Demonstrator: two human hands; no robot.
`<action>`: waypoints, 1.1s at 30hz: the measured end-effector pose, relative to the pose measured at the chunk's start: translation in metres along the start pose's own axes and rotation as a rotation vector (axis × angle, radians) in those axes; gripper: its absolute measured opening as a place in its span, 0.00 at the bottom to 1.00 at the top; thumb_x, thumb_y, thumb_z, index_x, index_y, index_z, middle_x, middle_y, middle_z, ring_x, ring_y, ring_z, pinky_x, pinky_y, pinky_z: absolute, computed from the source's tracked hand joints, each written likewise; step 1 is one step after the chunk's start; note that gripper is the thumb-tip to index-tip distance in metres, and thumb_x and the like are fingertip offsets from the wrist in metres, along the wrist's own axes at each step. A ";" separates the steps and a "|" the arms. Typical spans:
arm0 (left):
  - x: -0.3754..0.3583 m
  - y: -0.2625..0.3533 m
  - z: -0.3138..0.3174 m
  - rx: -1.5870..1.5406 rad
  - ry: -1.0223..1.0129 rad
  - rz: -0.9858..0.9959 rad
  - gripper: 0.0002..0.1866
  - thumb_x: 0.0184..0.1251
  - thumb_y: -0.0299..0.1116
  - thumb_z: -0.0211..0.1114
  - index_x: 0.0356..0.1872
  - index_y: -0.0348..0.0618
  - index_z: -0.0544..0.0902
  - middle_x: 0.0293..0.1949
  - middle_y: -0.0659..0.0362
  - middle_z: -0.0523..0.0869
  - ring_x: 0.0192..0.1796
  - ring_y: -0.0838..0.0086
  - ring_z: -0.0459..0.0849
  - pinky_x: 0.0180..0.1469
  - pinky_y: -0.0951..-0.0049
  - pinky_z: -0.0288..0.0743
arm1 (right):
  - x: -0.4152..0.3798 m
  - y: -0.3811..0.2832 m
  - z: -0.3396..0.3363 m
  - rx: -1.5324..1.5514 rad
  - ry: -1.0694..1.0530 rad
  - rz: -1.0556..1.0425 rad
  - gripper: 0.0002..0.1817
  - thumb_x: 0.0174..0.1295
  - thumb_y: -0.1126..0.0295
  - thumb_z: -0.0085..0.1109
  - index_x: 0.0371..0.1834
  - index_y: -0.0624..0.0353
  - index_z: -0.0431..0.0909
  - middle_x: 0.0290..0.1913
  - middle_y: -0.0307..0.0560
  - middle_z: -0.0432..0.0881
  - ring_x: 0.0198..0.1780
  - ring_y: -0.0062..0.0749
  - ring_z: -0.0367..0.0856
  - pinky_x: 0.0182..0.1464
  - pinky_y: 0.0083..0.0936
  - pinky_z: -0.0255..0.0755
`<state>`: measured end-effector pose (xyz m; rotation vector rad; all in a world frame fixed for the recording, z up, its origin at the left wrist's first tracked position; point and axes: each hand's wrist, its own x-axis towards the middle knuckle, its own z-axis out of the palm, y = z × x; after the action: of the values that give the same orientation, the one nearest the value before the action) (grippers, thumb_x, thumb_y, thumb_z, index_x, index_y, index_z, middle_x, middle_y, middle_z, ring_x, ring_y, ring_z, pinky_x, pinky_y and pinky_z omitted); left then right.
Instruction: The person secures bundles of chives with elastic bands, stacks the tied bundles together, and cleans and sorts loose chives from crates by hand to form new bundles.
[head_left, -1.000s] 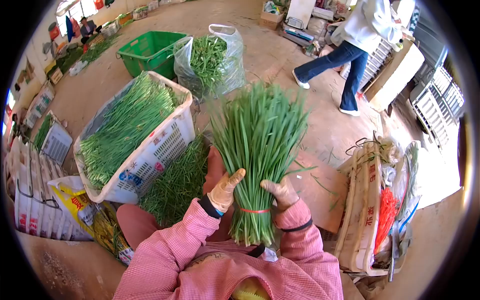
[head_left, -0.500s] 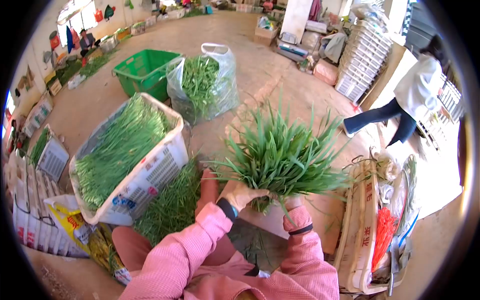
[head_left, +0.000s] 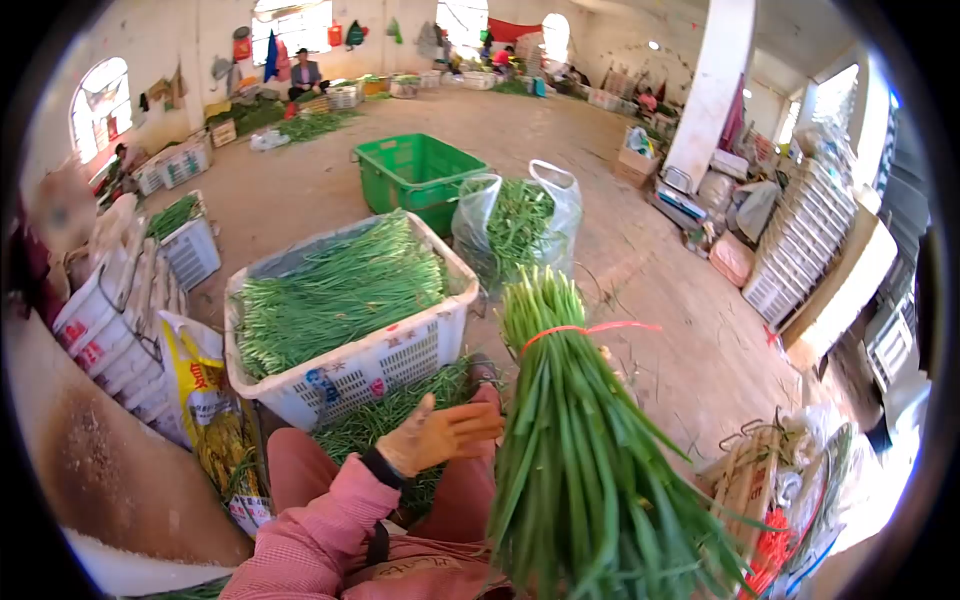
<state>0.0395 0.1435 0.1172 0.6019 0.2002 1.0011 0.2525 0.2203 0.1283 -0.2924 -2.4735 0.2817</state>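
Observation:
A thick bundle of garlic chives (head_left: 575, 430) rises in front of me, pale cut ends up and green leaves hanging down. A red tie (head_left: 585, 328) circles it near the top, one tail sticking out right. Behind the bundle, only a small bit of my right hand (head_left: 606, 353) shows; it grips the bundle, most of the fingers hidden. My left hand (head_left: 430, 437) is open beside the bundle's left side, fingers stretched toward it and holding nothing. Left of it stands a white crate (head_left: 360, 370) filled with chives laid in rows.
Loose greens (head_left: 400, 400) lie by my legs. Beyond stand a green crate (head_left: 420, 195) and a clear plastic bag (head_left: 560, 225) of greens. A yellow sack (head_left: 200, 400) is at left; a basket with red ties (head_left: 768, 550) is at right. Stacked crates (head_left: 805, 245) and people are farther off.
The chives have been turned cut ends up and raised, and the red tie now shows. My left hand has let go and moved left. My view has swung left; the walking person is out of view.

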 end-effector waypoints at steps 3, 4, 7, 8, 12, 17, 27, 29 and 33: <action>0.000 -0.003 0.007 -0.335 -0.113 0.102 0.43 0.55 0.63 0.51 0.64 0.41 0.56 0.62 0.48 0.63 0.64 0.60 0.61 0.66 0.60 0.52 | 0.034 0.002 0.007 0.073 0.298 -0.120 0.19 0.48 0.75 0.60 0.46 0.60 0.74 0.53 0.51 0.73 0.57 0.45 0.69 0.59 0.32 0.63; -0.008 0.008 0.006 -0.299 -0.082 0.153 0.42 0.54 0.61 0.54 0.63 0.40 0.57 0.61 0.48 0.64 0.63 0.61 0.63 0.64 0.60 0.54 | 0.050 -0.012 0.010 0.075 0.337 -0.098 0.19 0.48 0.75 0.60 0.46 0.59 0.74 0.53 0.52 0.73 0.58 0.46 0.68 0.59 0.32 0.63; -0.027 0.040 -0.005 -0.193 0.015 0.281 0.42 0.51 0.55 0.61 0.63 0.39 0.58 0.58 0.47 0.68 0.59 0.63 0.69 0.61 0.60 0.62 | 0.065 -0.064 0.033 -0.163 -0.015 0.026 0.25 0.51 0.78 0.47 0.56 0.56 0.67 0.62 0.48 0.63 0.65 0.42 0.58 0.62 0.34 0.59; -0.034 0.050 -0.014 -0.140 0.041 0.317 0.42 0.51 0.52 0.63 0.62 0.38 0.58 0.57 0.47 0.69 0.57 0.64 0.70 0.59 0.60 0.64 | 0.055 -0.064 0.048 -0.284 -0.161 -0.142 0.28 0.51 0.75 0.46 0.61 0.56 0.61 0.64 0.48 0.59 0.66 0.42 0.55 0.61 0.35 0.60; -0.106 0.097 -0.040 0.343 0.433 0.440 0.38 0.45 0.35 0.68 0.60 0.38 0.62 0.49 0.53 0.76 0.47 0.68 0.78 0.50 0.67 0.73 | 0.012 -0.045 0.071 -0.101 -0.578 -0.306 0.29 0.50 0.75 0.46 0.60 0.60 0.61 0.61 0.52 0.63 0.60 0.44 0.64 0.58 0.36 0.63; -0.143 0.093 -0.038 0.684 0.560 0.543 0.42 0.40 0.30 0.72 0.61 0.39 0.60 0.53 0.56 0.73 0.55 0.72 0.70 0.58 0.70 0.63 | 0.097 -0.063 -0.005 0.577 0.423 0.433 0.46 0.34 0.68 0.75 0.60 0.65 0.59 0.56 0.54 0.69 0.57 0.36 0.67 0.59 0.29 0.60; -0.159 0.021 0.034 0.793 0.713 0.823 0.49 0.33 0.33 0.78 0.62 0.42 0.58 0.57 0.61 0.67 0.59 0.75 0.63 0.62 0.71 0.54 | 0.163 -0.126 0.119 1.520 -0.058 0.434 0.50 0.31 0.70 0.77 0.61 0.60 0.55 0.55 0.47 0.69 0.54 0.35 0.70 0.55 0.30 0.66; -0.163 0.021 0.036 0.833 0.713 0.871 0.49 0.33 0.34 0.78 0.61 0.42 0.59 0.56 0.61 0.68 0.58 0.75 0.63 0.62 0.71 0.55 | 0.173 -0.131 0.125 1.606 -0.105 0.356 0.49 0.29 0.71 0.77 0.59 0.60 0.57 0.54 0.47 0.69 0.53 0.35 0.71 0.53 0.31 0.69; -0.160 0.018 0.026 0.815 0.934 0.940 0.46 0.36 0.35 0.76 0.60 0.42 0.59 0.53 0.58 0.70 0.56 0.72 0.67 0.59 0.72 0.60 | 0.181 -0.137 0.130 1.728 -0.091 0.391 0.49 0.30 0.70 0.76 0.60 0.59 0.57 0.54 0.44 0.69 0.55 0.34 0.69 0.56 0.30 0.65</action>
<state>-0.0484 0.0068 0.1310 0.9494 1.2813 2.1071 0.0125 0.1224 0.1648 0.0269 -1.3931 2.2968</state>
